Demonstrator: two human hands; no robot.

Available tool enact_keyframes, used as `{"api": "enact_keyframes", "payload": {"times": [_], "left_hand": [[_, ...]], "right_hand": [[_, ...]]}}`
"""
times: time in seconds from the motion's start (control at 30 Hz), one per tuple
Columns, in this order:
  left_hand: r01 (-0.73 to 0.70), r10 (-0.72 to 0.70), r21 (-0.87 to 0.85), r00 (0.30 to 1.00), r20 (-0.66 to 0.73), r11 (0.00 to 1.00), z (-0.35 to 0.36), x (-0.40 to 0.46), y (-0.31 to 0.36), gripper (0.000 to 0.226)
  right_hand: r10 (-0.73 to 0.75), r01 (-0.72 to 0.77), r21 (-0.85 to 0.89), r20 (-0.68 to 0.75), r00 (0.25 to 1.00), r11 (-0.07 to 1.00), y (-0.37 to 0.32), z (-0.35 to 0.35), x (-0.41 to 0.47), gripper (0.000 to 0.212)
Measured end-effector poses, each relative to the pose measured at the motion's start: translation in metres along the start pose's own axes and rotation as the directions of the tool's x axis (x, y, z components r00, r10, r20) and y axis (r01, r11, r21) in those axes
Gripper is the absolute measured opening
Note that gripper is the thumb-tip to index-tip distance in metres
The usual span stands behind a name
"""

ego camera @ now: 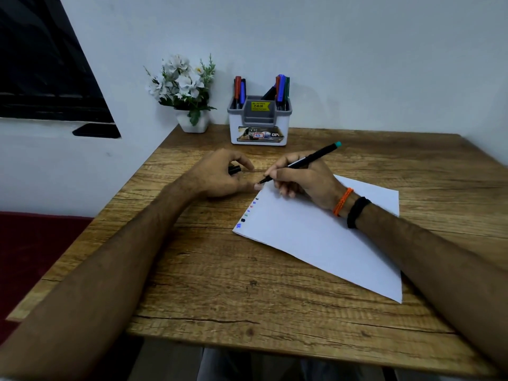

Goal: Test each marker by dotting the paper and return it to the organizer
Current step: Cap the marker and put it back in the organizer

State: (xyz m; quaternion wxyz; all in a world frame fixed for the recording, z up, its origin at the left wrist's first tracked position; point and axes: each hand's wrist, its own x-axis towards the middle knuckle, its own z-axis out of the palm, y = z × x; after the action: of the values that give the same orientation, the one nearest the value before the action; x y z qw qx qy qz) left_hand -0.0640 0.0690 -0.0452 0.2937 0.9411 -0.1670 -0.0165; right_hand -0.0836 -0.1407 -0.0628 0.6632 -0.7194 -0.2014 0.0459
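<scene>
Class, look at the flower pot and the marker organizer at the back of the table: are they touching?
Apart. The head view shows a plain strip of wall and wooden table between the white flower pot and the organizer.

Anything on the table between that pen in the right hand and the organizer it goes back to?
Nothing visible: bare table lies between the pen in the right hand and the organizer. The cap is in the left hand.

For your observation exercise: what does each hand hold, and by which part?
The right hand grips the uncapped marker low on its barrel, near the tip. The left hand's fingers hold its black cap.
</scene>
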Motion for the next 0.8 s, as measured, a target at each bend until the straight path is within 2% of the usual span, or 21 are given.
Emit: {"api": "enact_keyframes", "payload": {"times": [0.07,0.2,0.27,0.37,0.47,0.73,0.8], "left_hand": [[-0.004,0.001,-0.052,0.999,-0.049,0.999,-0.0012,0.0027,-0.0045,0.034],[-0.008,-0.018,-0.267,0.995,-0.095,0.964,-0.0016,0.0046,-0.0092,0.009],[-0.054,0.027,-0.301,0.995,-0.093,0.952,-0.0013,0.0039,-0.0083,0.010],[-0.099,0.076,-0.333,0.994,-0.082,0.938,-0.0013,0.0037,-0.0078,0.014],[-0.140,0.125,-0.300,0.990,-0.069,0.944,-0.0024,0.0037,-0.0058,0.014],[-0.160,0.154,-0.338,0.987,-0.045,0.927,-0.0026,0.0026,-0.0029,0.015],[-0.157,0.149,-0.345,0.988,-0.049,0.925,-0.0024,0.0025,-0.0036,0.014]], "right_hand": [[0.031,-0.030,0.130,-0.006,0.999,0.991,0.0010,-0.0011,0.0021,0.021],[0.078,-0.068,0.265,-0.027,0.997,0.962,-0.0013,-0.0050,0.0055,0.029],[0.079,-0.063,0.296,-0.045,0.996,0.953,-0.0024,-0.0059,0.0060,0.031],[0.067,-0.036,0.308,-0.092,0.994,0.951,-0.0016,-0.0063,0.0063,0.021],[0.046,-0.015,0.241,-0.124,0.991,0.970,0.0004,-0.0058,0.0060,0.012],[0.017,0.015,0.200,-0.162,0.987,0.980,0.0004,-0.0048,0.0061,0.007],[0.023,0.011,0.195,-0.172,0.985,0.981,0.0000,-0.0053,0.0055,0.012]]}}
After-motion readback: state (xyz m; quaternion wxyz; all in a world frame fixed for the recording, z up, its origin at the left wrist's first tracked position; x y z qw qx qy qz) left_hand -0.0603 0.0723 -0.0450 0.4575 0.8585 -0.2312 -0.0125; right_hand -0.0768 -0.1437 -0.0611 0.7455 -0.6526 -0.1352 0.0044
